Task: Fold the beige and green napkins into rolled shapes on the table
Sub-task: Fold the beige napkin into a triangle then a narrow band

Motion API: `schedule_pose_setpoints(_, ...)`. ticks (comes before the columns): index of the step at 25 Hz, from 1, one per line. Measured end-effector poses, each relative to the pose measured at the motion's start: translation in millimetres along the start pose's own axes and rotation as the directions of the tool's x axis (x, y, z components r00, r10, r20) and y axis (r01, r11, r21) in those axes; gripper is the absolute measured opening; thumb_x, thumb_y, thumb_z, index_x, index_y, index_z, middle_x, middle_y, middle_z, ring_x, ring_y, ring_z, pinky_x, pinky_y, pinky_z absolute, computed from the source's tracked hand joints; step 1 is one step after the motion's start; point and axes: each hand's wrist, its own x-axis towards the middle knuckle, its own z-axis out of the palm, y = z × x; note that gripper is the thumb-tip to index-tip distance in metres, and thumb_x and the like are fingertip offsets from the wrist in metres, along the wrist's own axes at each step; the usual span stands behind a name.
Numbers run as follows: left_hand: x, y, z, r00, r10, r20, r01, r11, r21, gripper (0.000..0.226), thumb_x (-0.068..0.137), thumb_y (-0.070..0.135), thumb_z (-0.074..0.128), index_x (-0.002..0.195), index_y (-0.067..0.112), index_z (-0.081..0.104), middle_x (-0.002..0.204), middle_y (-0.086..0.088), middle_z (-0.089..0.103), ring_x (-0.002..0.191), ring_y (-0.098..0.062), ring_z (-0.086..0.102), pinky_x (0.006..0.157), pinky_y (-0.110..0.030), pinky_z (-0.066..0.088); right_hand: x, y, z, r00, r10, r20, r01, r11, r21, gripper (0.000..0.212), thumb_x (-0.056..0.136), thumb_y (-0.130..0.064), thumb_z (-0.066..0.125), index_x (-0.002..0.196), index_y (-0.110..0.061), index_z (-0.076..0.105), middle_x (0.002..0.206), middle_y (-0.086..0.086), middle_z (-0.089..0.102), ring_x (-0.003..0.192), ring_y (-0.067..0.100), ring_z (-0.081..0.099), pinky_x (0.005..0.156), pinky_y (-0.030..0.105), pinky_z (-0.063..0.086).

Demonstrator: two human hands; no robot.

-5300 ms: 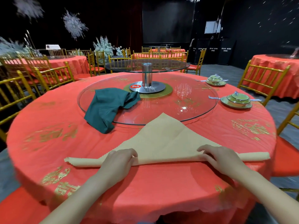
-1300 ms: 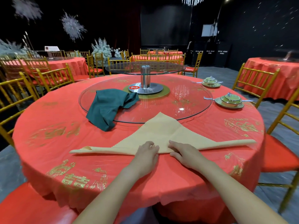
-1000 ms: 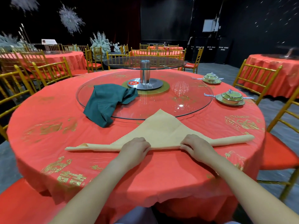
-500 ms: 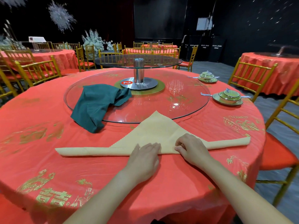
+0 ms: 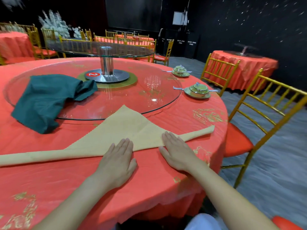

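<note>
Your left hand (image 5: 117,161) and right hand (image 5: 177,152) press flat, fingers extended, gripping nothing, on the beige napkin (image 5: 116,135); the green napkin (image 5: 44,98) lies beyond it, draped over the glass turntable (image 5: 132,100).

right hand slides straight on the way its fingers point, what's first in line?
The right hand is already on the beige napkin; beyond its flat panel, probably the rim of the glass turntable.
</note>
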Motion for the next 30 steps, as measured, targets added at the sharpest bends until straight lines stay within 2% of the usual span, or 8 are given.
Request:
schedule_pose_setpoints(8,2,-1,0,1.000,-0.005,0.014,0.005,1.000,0.006,0.102,0.060,0.055,-0.016,0.151,0.014,0.003,0.159,-0.002,-0.002,0.146,-0.014,-0.006,0.117,-0.034,0.000,-12,69,-10,0.978,0.206,0.039,-0.206,0.979,-0.015,0.065,0.098,-0.051,0.016,0.151,-0.015,0.000,0.159,0.000,-0.004,0.145,0.011,-0.006,0.118,0.034,0.000)
schedule_pose_setpoints(14,0,-1,0,0.998,0.048,0.026,-0.048,0.999,-0.005,0.087,0.063,0.061,-0.015,0.147,0.038,-0.007,0.158,0.010,-0.006,0.146,-0.022,-0.004,0.117,-0.041,0.005,-15,102,-10,0.947,0.321,0.031,-0.321,0.947,0.002,0.066,0.097,-0.054,0.014,0.151,-0.017,0.001,0.159,-0.002,-0.003,0.145,0.010,-0.004,0.119,0.038,0.000)
schedule_pose_setpoints(21,0,-2,2,0.998,0.047,0.043,-0.046,0.999,-0.007,0.085,0.064,0.061,-0.016,0.146,0.040,-0.007,0.157,0.012,-0.005,0.146,-0.022,-0.005,0.117,-0.041,0.004,-14,117,-9,0.910,0.414,0.032,-0.414,0.910,0.012,0.070,0.095,-0.057,0.012,0.151,-0.016,-0.001,0.159,-0.001,-0.005,0.145,0.012,-0.005,0.119,0.039,0.000)
schedule_pose_setpoints(25,0,-1,0,0.998,0.043,0.047,-0.043,0.999,0.002,0.085,0.064,0.060,-0.016,0.147,0.040,-0.005,0.157,0.012,-0.005,0.146,-0.022,-0.005,0.117,-0.042,0.004,-14,114,-13,0.899,0.438,0.027,-0.438,0.899,-0.006,0.066,0.097,-0.051,0.011,0.150,-0.014,-0.001,0.159,0.001,-0.004,0.146,0.013,-0.005,0.118,0.039,-0.002)
schedule_pose_setpoints(27,0,0,-1,0.998,0.038,0.049,-0.038,0.999,0.000,0.086,0.064,0.059,-0.016,0.147,0.040,-0.004,0.158,0.012,-0.005,0.146,-0.022,-0.006,0.117,-0.042,0.004,-16,102,-17,0.894,0.447,-0.035,-0.448,0.894,-0.025,0.065,0.098,-0.048,0.012,0.150,-0.012,-0.003,0.159,0.003,-0.006,0.145,0.014,-0.007,0.118,0.038,-0.005)
schedule_pose_setpoints(28,0,1,-1,0.998,0.035,0.052,-0.035,0.999,-0.001,0.087,0.064,0.059,-0.016,0.147,0.040,-0.004,0.158,0.012,-0.005,0.146,-0.022,-0.006,0.117,-0.042,0.004,-16,91,-18,0.901,0.424,-0.089,-0.428,0.903,-0.029,0.065,0.098,-0.046,0.013,0.150,-0.011,-0.004,0.158,0.005,-0.008,0.145,0.015,-0.009,0.118,0.038,-0.006)
schedule_pose_setpoints(30,0,2,-1,0.998,0.038,0.052,-0.040,0.999,0.021,0.087,0.063,0.058,-0.017,0.147,0.040,-0.004,0.158,0.011,-0.006,0.146,-0.022,-0.006,0.116,-0.042,0.004,-16,54,-17,0.944,0.282,-0.172,-0.288,0.958,-0.011,0.064,0.098,-0.039,0.019,0.149,-0.009,-0.005,0.158,0.007,-0.012,0.145,0.017,-0.013,0.116,0.036,-0.009)
